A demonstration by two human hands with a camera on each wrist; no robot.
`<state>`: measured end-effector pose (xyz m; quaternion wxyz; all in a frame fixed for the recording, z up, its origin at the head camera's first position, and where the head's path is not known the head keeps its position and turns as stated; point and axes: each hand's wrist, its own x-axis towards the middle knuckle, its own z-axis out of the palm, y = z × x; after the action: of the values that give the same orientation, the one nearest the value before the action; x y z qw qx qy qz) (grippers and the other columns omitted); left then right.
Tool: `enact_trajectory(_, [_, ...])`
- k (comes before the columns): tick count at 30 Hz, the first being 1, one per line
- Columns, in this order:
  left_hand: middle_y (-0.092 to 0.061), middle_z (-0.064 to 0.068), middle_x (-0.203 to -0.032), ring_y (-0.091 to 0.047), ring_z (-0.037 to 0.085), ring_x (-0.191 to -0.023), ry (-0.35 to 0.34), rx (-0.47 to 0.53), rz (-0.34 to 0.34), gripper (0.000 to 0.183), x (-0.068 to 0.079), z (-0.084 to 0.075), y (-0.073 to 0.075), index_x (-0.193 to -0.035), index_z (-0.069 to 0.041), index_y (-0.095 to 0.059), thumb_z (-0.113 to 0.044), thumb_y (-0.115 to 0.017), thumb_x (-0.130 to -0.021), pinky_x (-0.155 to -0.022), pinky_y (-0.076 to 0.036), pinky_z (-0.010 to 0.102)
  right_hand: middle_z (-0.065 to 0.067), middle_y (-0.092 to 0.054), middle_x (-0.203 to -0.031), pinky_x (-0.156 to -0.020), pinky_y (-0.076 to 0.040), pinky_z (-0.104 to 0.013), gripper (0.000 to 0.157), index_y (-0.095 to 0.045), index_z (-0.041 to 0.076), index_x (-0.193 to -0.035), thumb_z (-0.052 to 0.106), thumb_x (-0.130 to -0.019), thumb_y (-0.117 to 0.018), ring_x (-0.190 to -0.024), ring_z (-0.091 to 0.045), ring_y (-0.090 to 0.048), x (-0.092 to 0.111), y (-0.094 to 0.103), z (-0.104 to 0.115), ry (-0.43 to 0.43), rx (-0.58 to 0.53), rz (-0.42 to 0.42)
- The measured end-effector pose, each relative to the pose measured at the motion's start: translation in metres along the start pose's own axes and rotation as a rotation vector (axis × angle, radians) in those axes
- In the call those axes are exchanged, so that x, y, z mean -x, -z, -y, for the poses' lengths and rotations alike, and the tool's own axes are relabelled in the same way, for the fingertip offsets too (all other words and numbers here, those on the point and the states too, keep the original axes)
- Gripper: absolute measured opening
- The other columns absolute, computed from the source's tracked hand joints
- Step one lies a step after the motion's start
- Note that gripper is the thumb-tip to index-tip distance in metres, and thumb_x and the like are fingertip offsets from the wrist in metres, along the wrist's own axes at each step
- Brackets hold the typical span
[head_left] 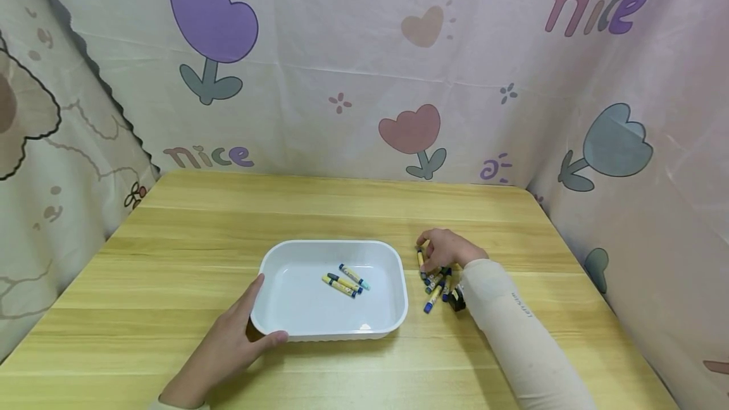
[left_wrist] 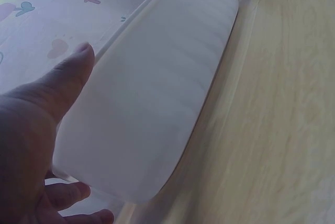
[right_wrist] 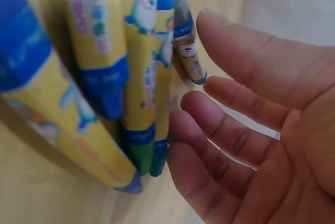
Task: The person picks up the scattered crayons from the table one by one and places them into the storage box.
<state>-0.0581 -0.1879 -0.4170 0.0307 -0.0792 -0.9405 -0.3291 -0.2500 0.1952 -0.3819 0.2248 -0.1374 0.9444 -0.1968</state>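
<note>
My left hand [head_left: 230, 331] holds a white tray [head_left: 296, 318] at its near left corner. The thumb lies along the near wall and the fingers are at the left side, partly hidden. Three yellow-wrapped crayons [head_left: 340, 286] lie in the tray. Right of it, my right hand [head_left: 450, 248] is over a small pile of crayons [head_left: 434, 296]. Its thumb and forefinger are spread around one crayon [right_wrist: 189, 51] at the pile's far left, fingertips right beside it. The other fingers are loosely bent, and several crayons [right_wrist: 138, 72] lie close to them.
The wooden table [head_left: 199, 220] carries the tray and the pile. Printed cloth [head_left: 319, 37] hangs behind the table and along both sides. A small black object [head_left: 457, 299] shows under my right wrist, beside the pile.
</note>
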Motion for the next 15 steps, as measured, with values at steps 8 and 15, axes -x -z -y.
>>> enact_trajectory(8, [-0.033,0.03,-0.148,-0.04,0.052,-0.128,0.021,0.024,0.008,0.107,0.006,0.002,-0.001,-0.154,-0.004,-0.016,-0.053,-0.075,-0.079,-0.096,-0.037,0.066,-0.003,-0.059,-0.09,-0.07,-0.051,-0.034,0.053,-0.057,0.007,-0.12,0.013,-0.075,-0.085,-0.076,-0.019,-0.057,0.0,-0.009,0.003,-0.001,0.011,0.013])
enact_trajectory(15, [-0.033,0.03,-0.149,-0.041,0.05,-0.128,0.005,0.022,0.0,0.107,-0.001,0.001,-0.001,-0.154,-0.004,-0.017,-0.052,-0.076,-0.079,-0.097,-0.037,0.065,-0.005,-0.058,-0.088,-0.065,-0.05,-0.031,0.047,-0.047,0.003,-0.121,0.006,-0.084,-0.075,-0.073,-0.019,-0.057,0.0,0.002,0.003,0.05,-0.01,-0.011])
